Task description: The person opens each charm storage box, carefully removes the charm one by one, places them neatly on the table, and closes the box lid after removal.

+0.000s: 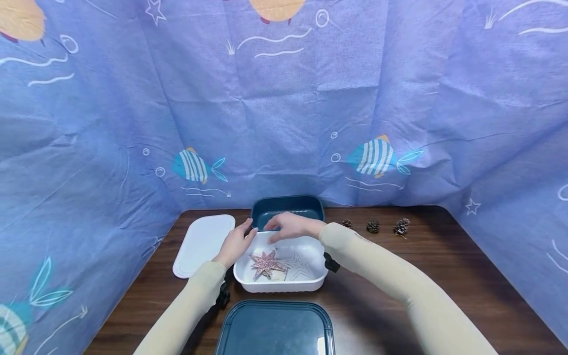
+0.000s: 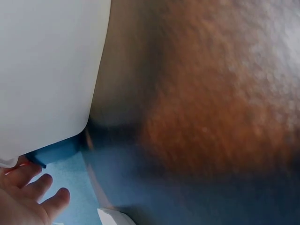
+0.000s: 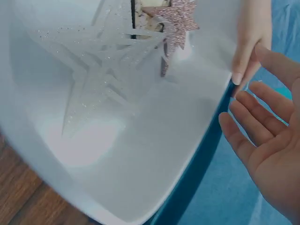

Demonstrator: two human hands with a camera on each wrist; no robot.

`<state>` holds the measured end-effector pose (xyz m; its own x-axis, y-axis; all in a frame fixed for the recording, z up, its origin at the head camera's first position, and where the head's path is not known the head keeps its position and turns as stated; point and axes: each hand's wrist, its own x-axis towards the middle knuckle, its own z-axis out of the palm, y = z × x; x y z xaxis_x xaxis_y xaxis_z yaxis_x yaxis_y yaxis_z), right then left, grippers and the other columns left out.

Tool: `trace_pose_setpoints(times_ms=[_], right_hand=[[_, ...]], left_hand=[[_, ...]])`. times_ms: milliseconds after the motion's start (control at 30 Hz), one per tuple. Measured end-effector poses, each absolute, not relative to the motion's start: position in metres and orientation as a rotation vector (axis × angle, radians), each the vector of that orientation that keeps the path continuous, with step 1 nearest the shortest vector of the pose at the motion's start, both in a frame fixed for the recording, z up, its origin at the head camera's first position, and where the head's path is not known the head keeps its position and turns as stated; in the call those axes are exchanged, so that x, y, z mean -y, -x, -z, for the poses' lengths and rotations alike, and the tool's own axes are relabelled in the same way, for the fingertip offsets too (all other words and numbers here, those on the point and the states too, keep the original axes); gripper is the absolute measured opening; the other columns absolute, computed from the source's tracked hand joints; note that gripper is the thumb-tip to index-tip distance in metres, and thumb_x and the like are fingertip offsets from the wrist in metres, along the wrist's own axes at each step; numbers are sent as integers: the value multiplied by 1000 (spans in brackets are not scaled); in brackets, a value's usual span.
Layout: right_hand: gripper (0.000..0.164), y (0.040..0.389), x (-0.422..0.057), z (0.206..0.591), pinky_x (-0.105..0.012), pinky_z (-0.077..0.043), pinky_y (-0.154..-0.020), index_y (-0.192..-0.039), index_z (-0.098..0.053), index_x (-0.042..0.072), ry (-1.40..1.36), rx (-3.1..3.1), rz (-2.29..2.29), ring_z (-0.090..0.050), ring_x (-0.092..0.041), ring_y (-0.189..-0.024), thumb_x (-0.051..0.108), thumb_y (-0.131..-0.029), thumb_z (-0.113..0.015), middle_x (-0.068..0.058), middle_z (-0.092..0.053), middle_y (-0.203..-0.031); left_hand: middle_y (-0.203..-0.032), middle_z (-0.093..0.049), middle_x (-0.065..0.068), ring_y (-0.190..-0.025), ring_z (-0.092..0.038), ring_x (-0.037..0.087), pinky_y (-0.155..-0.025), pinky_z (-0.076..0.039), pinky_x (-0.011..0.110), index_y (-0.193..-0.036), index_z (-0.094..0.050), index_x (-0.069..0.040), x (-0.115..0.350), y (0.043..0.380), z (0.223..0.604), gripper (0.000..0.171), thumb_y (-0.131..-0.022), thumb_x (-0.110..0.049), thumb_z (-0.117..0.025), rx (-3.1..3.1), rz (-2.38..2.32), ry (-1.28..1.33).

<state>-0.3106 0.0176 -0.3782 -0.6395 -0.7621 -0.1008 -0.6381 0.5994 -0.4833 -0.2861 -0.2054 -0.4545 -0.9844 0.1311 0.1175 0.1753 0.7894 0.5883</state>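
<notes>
A white box [image 1: 284,285] stands on the table. Inside it lie a pink glitter star [image 1: 265,264] and a pale see-through star [image 1: 298,266], with a small beige and black piece [image 3: 149,21] partly under the pink one. At the box's back left corner, my left hand [image 1: 235,244] touches the rim with its fingers extended; the left wrist view shows those fingers [image 2: 40,187] spread beside the wall. Over the back of the box hovers my right hand [image 1: 288,226], its fingers loosely bent and apart, holding nothing.
Behind the white box is a dark blue box [image 1: 288,201]. A white lid [image 1: 204,244] lies to the left, a dark blue lid [image 1: 277,328] in front. Pine cones [image 1: 372,226] sit at the back right of the wooden table [image 1: 426,276]. Blue patterned cloth [image 1: 284,108] hangs around.
</notes>
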Motion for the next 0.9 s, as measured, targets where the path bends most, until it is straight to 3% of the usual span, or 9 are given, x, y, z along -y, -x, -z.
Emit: trace_pose_setpoints(times_ms=[300,667,800,900], right_hand=[[47,307,-8,388,-30,-52,-95,-132,-67,8,1263,-2521,488,-63,-17,-114,27,-90,-78,-4,-67,-129],[63,302,-3,404,-32,-43,-108,-142,-60,14,1211,-2463,145,-53,-15,-130,44,-89,-77,1,-58,-141],[69,300,-5,407,-30,-46,-104,-142,-59,14,1177,-2438,75,-56,-13,-122,48,-86,-78,0,-58,-137],[64,299,-7,409,-27,-47,-101,-137,-63,16,1182,-2427,51,-56,-9,-115,50,-85,-79,3,-60,-130]], left_hand=[[-159,-38,14,-143,-40,34,-114,-35,52,-154,-40,-6,204,289,457,60,-106,-41,-50,2897,950,241],[-158,-37,16,-141,-42,36,-112,-37,54,-154,-40,-3,205,289,457,58,-107,-36,-50,2864,978,302],[-159,-36,15,-142,-40,35,-113,-36,52,-154,-39,-4,206,288,457,62,-107,-43,-48,2866,989,291],[-160,-35,13,-143,-39,34,-114,-35,51,-155,-39,-5,206,289,456,65,-106,-48,-47,2874,986,291]])
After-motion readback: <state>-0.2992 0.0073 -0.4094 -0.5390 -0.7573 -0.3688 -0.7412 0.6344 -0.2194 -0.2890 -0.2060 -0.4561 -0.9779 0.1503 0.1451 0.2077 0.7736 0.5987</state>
